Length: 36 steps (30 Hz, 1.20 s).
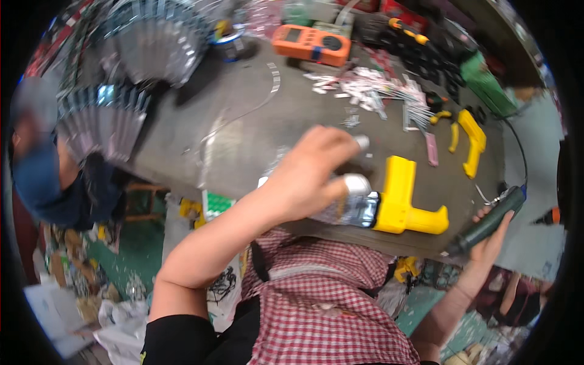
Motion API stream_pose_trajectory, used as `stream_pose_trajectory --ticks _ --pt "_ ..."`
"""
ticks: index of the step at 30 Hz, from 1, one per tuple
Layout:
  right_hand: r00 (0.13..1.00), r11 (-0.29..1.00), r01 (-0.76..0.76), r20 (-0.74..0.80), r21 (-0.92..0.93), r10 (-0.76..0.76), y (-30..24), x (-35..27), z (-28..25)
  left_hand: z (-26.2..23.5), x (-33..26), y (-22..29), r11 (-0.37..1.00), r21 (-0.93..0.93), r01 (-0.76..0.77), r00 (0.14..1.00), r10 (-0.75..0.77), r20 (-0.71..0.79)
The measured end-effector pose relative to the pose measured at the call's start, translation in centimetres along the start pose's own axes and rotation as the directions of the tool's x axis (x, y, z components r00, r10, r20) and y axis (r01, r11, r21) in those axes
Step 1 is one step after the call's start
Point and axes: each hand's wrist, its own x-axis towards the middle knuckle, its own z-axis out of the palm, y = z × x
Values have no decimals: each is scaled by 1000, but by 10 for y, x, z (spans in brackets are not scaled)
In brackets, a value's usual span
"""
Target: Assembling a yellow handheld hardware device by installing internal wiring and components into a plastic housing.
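Note:
My left hand (313, 173) is over the bench, blurred, with white coverings on the thumb and a fingertip. Thumb and fingers are apart, and nothing shows between them. Just below it lies a yellow gun-shaped housing (398, 201) with a clear and dark barrel, near the bench's front edge. The thumb overlaps the barrel in view; I cannot tell whether they touch. Off to the right, my right hand (490, 240) is wrapped around a dark green electric screwdriver (493, 219), its tip pointing down and left. A cord runs up from its far end.
Small pink-and-white strips (371, 85) are piled on the bench (243, 134), near an orange multimeter (311, 45). Another yellow housing part (471, 143) lies at the right. Clear plastic packs (155, 45) fan out at the left. Another person (45, 164) is at the far left.

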Motion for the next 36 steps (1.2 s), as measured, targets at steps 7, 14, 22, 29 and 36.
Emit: stream_pose_trajectory --ticks 7,14,22,29,36 --pt "935 167 217 156 -962 -318 6 72 -73 -44 -170 -27 728 -525 441 297 -670 -680" --pt "189 572 802 982 -171 28 114 -127 226 0 -203 -16 233 -926 297 356 -927 -119" --pt "70 406 912 997 -60 -10 168 -164 279 -27 -189 -18 298 -827 477 469 -882 -48" --pt "87 411 910 995 -57 -55 175 -166 285 -29 -178 -19 444 -724 528 496 -853 -161" --pt "75 450 892 995 -36 -69 174 -160 286 -31 -173 -17 454 -722 523 495 -851 -177"
